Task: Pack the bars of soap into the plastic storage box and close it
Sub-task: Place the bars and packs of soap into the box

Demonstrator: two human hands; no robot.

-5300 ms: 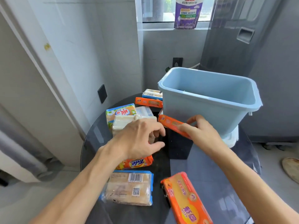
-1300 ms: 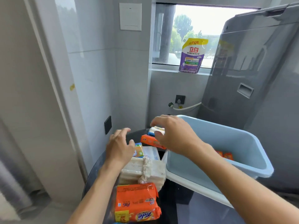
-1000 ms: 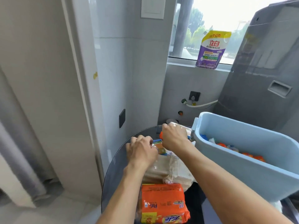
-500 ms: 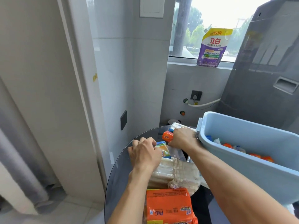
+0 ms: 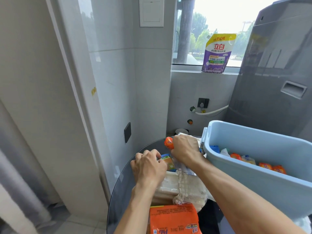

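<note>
The light blue plastic storage box (image 5: 263, 186) stands at the right of the round glass table, open, with several wrapped soap bars (image 5: 271, 167) lying on its floor. My right hand (image 5: 184, 150) is closed over an orange soap pack (image 5: 168, 142) and a pale pack beside the box's left end. My left hand (image 5: 149, 167) grips a green and blue soap pack (image 5: 168, 162). Below them lie a clear-wrapped bundle of pale soap bars (image 5: 182, 188) and a big orange soap pack (image 5: 173, 220). No lid is visible.
The dark glass table (image 5: 121, 186) sits in a corner against grey tiled walls. A grey washing machine (image 5: 273, 78) stands behind the box. A purple detergent pouch (image 5: 217, 53) rests on the window sill. A wall socket and white hose (image 5: 211, 112) are at the back.
My right hand has closed tighter on the orange pack by the box's left end. My left hand stays on the green and blue pack. The view has shifted slightly.
</note>
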